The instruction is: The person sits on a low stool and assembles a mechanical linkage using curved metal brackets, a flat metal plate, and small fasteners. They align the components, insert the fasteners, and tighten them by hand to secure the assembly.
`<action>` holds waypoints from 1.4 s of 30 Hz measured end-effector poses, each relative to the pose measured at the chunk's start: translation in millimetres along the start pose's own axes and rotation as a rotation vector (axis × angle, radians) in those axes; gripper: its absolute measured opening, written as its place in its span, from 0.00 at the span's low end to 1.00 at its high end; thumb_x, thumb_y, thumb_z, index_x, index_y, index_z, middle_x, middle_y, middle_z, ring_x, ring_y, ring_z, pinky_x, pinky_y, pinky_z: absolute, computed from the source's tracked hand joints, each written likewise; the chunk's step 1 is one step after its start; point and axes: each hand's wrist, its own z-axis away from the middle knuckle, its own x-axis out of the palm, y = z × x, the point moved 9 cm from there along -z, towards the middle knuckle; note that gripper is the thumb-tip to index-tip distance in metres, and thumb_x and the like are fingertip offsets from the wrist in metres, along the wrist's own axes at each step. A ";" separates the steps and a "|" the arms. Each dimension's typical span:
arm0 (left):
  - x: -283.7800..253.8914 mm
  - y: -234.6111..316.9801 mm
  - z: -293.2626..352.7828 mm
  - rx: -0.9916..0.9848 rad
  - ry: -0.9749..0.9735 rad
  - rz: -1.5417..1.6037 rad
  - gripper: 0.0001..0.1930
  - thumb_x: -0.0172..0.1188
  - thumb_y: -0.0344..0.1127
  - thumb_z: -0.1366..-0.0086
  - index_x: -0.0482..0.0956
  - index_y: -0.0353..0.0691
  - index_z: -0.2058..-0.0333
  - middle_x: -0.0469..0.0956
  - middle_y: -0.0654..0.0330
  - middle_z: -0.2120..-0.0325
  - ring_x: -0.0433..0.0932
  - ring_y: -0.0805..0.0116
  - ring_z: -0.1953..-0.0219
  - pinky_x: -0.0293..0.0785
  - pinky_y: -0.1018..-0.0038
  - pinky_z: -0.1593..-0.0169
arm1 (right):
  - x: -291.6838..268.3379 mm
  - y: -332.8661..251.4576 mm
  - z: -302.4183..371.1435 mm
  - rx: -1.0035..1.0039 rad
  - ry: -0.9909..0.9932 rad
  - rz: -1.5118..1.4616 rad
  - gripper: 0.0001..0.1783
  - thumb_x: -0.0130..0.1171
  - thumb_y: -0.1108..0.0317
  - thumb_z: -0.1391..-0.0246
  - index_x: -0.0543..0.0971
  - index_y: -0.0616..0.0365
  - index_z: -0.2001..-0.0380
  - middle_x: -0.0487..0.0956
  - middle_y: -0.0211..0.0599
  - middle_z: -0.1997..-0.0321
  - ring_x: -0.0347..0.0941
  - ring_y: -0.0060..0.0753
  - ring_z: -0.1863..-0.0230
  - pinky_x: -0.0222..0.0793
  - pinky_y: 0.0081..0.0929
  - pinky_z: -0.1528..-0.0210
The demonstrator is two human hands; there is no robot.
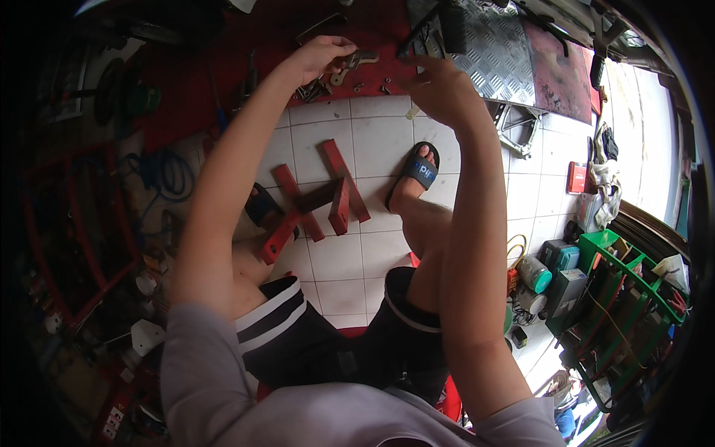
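Observation:
At the far edge of a red work surface (195, 93), my left hand (325, 58) is closed, thumb and fingertips pinching a small, curved metal bracket (363, 59). Under that hand lie several small, dark metal parts (316, 91). Some nuts (386, 86) are scattered to their right. My right hand (445, 93) reaches over the same surface, its fingers bent down and partly hidden in shadow, so what they hold cannot be made out. Just beyond it are dark, long-handled tools (426, 36), and a thin pale strip (413, 112) shows below its palm.
A silver tread plate (497, 56) lies right of my right hand. Below, a red metal stand (339, 208) is on the white tiles between my sandalled feet. A green rack (607, 320) with bottles and boxes stands right; a coiled blue hose (167, 173) lies left.

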 end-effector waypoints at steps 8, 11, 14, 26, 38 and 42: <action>-56.8 -73.3 -80.5 -0.220 0.465 0.220 0.06 0.54 0.30 0.34 0.75 0.38 0.59 0.79 0.60 0.67 0.78 0.71 0.70 0.67 0.76 0.74 | -2.9 6.7 -4.0 0.040 -0.125 -0.014 0.32 0.61 0.52 0.53 0.76 0.51 0.44 0.83 0.43 0.70 0.81 0.35 0.70 0.77 0.32 0.66; -62.7 -79.6 -109.1 -0.087 0.415 0.276 0.08 0.52 0.32 0.32 0.76 0.39 0.58 0.80 0.60 0.63 0.78 0.69 0.69 0.70 0.73 0.69 | -4.8 6.5 -2.1 0.048 -0.129 -0.018 0.31 0.60 0.52 0.51 0.76 0.52 0.44 0.83 0.42 0.69 0.81 0.31 0.68 0.76 0.30 0.66; -101.2 -94.0 -120.3 -0.023 0.374 0.256 0.09 0.49 0.33 0.31 0.78 0.39 0.60 0.80 0.59 0.62 0.77 0.65 0.68 0.74 0.67 0.59 | -5.1 1.8 -2.5 0.004 -0.032 -0.094 0.24 0.56 0.60 0.47 0.77 0.56 0.47 0.82 0.49 0.57 0.80 0.43 0.55 0.74 0.34 0.53; -45.2 -71.0 23.1 0.013 0.257 -0.706 0.10 0.55 0.35 0.35 0.81 0.40 0.58 0.83 0.61 0.67 0.81 0.72 0.69 0.75 0.75 0.70 | -12.9 0.7 6.9 0.060 -0.116 -0.144 0.29 0.60 0.56 0.48 0.75 0.57 0.45 0.81 0.50 0.53 0.79 0.43 0.52 0.74 0.33 0.51; -74.3 -77.6 27.6 0.133 0.733 -1.124 0.09 0.65 0.38 0.45 0.85 0.44 0.66 0.83 0.54 0.64 0.82 0.52 0.62 0.79 0.59 0.56 | 20.7 -14.4 -4.9 -0.057 -0.123 -0.044 0.29 0.59 0.51 0.45 0.75 0.53 0.43 0.84 0.41 0.61 0.82 0.31 0.62 0.74 0.27 0.63; -73.0 -91.5 15.0 -0.190 0.753 -1.087 0.12 0.68 0.40 0.47 0.85 0.46 0.64 0.83 0.53 0.61 0.82 0.52 0.57 0.79 0.58 0.54 | 20.8 5.0 -8.3 0.054 -0.149 -0.122 0.31 0.57 0.47 0.52 0.77 0.45 0.45 0.83 0.42 0.60 0.80 0.38 0.56 0.75 0.34 0.52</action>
